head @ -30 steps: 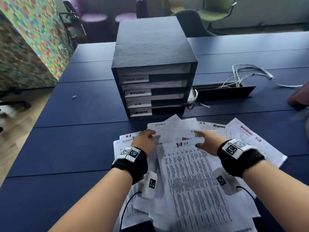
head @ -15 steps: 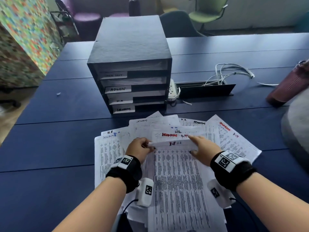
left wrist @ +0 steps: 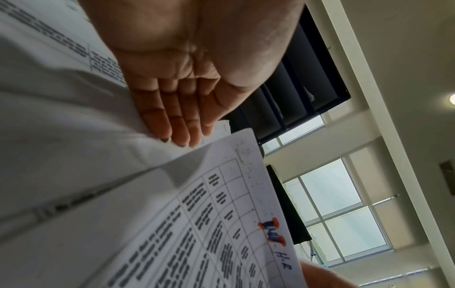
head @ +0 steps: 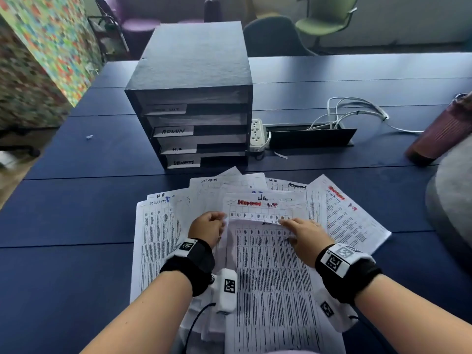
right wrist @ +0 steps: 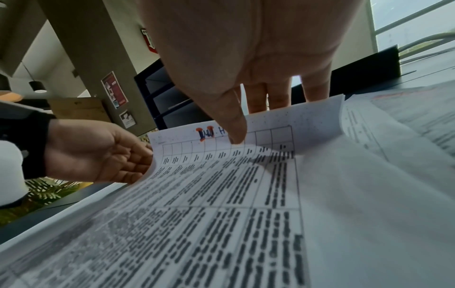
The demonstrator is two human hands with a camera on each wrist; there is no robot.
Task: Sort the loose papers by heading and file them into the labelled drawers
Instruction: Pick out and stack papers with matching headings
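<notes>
A black drawer unit stands on the blue table, its white labels reading ADMIN, H.R and SECURITY; the top label is illegible. Loose printed papers fan out in front of it. The top sheet, headed H.R, is curled up at its far edge. My left hand holds its left edge, with fingers tucked beneath. My right hand pinches the far edge, thumb on top and fingers behind. Under the raised edge lies a sheet with a red heading.
A white power strip, a black cable tray and white cables lie right of the drawers. A maroon bottle and a grey object sit at the right edge. Chairs stand behind the table.
Both hands have gone from resting on the pile to lifting the H.R sheet's far edge and curling it towards me. My head has turned right, shifting the drawers left in view.
</notes>
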